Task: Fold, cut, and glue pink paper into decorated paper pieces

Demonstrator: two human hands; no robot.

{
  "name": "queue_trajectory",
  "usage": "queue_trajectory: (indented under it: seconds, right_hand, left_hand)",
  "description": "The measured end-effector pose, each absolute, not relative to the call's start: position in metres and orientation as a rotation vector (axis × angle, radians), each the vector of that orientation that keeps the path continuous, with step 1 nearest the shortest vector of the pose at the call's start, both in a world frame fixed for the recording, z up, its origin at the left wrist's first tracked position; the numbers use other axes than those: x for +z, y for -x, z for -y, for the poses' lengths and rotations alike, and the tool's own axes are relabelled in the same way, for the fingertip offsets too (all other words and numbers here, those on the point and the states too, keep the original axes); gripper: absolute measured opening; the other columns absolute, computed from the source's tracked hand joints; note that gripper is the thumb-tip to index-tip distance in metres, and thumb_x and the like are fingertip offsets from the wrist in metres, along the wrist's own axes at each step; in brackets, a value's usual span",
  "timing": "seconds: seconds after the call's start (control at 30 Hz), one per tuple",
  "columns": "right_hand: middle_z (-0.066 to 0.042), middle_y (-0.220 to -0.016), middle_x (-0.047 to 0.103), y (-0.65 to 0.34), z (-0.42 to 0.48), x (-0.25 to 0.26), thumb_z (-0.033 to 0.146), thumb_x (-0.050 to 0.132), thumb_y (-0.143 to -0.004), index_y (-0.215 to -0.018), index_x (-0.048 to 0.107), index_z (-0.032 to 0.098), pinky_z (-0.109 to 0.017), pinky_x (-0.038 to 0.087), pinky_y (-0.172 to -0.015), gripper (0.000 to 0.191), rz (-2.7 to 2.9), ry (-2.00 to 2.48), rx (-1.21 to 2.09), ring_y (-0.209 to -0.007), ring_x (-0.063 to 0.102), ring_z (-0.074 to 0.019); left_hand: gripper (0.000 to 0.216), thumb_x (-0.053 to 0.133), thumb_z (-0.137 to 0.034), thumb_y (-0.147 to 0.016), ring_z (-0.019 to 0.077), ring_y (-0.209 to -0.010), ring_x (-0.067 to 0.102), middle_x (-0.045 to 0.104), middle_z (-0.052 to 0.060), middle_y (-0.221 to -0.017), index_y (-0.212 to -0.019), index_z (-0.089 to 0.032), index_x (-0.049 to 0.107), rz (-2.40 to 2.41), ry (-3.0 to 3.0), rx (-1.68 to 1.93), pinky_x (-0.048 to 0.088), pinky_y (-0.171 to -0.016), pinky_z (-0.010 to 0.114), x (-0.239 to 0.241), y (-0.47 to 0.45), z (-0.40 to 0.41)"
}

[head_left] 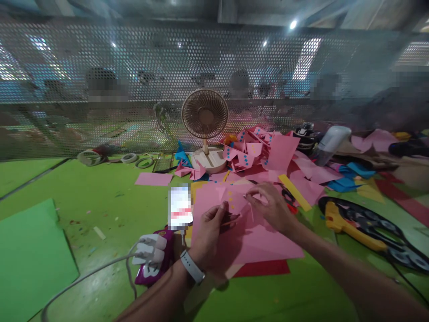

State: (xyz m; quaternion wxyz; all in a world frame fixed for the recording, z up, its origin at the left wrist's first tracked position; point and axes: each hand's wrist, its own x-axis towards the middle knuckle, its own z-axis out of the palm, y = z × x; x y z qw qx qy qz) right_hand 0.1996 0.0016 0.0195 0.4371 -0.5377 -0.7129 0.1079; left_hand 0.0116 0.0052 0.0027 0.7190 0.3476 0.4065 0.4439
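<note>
My left hand, with a light watch on the wrist, pinches a small folded pink paper piece. Yellow squares run in a row beside its thumb. Just to the right, my right hand is closed in a pinch with thumb and forefinger together. Something tiny seems to be at those fingertips, too small to name. Both hands are above large pink sheets, with a red sheet showing under their near edge. Scissors with red and black handles lie behind my right hand.
A small fan stands at the back beside a heap of folded pink paper. A phone and a purple power strip with cables lie left. A yellow-handled glue gun rests right. Perforated metal screen behind.
</note>
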Motion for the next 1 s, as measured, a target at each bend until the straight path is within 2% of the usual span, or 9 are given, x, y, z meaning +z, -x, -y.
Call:
queue_trajectory:
  seconds: [0.13,0.47,0.77,0.93,1.0]
  right_hand:
    - [-0.001,-0.078,0.064,-0.191,0.011,0.023,0.034,0.054,-0.087,-0.087,0.061,0.022,-0.027,0.046,-0.062,0.015,1.849,1.412,0.591,-0.068,0.058,-0.015]
    - [0.001,-0.075,0.06,-0.183,0.009,0.02,0.037,0.056,-0.082,-0.083,0.055,0.02,-0.02,0.042,-0.038,0.017,1.585,1.468,0.997,-0.049,0.053,-0.0097]
    - [0.0,-0.073,0.06,-0.182,0.008,0.017,0.035,0.058,-0.08,-0.08,0.057,0.019,-0.023,0.048,-0.046,0.016,1.559,1.422,1.002,-0.059,0.058,-0.0127]
    - [-0.001,-0.074,0.063,-0.18,0.008,0.019,0.033,0.059,-0.079,-0.079,0.057,0.019,-0.024,0.048,-0.053,0.014,1.557,1.423,0.98,-0.065,0.06,-0.0136]
    - [0.0,-0.07,0.062,-0.18,0.008,0.019,0.031,0.06,-0.079,-0.078,0.056,0.019,-0.023,0.047,-0.051,0.013,1.544,1.421,0.986,-0.061,0.06,-0.0128]
  left_hand:
    - [0.033,0.071,-0.046,-0.072,0.0159,-0.077,0.065,0.068,0.004,-0.078,-0.08,-0.015,0.065,-0.855,-0.788,1.005,0.053,-0.074,0.029,0.001,-0.012,-0.004]
    - [0.026,0.07,-0.04,-0.075,0.0151,-0.08,0.063,0.066,0.004,-0.082,-0.079,-0.015,0.063,-0.799,-0.833,1.0,0.053,-0.073,0.028,0.007,-0.015,0.001]
    - [0.027,0.072,-0.04,-0.073,0.0208,-0.086,0.066,0.069,0.008,-0.092,-0.083,-0.015,0.065,-0.793,-0.842,1.005,0.052,-0.079,0.034,0.006,-0.014,0.002]
    - [0.024,0.078,-0.033,-0.067,0.0185,-0.079,0.067,0.07,0.005,-0.081,-0.074,-0.016,0.062,-0.787,-0.795,1.009,0.053,-0.08,0.036,0.007,-0.014,0.001]
    - [0.025,0.079,-0.031,-0.066,0.0177,-0.078,0.066,0.069,0.004,-0.08,-0.072,-0.015,0.061,-0.787,-0.788,0.997,0.053,-0.081,0.037,0.006,-0.014,0.0]
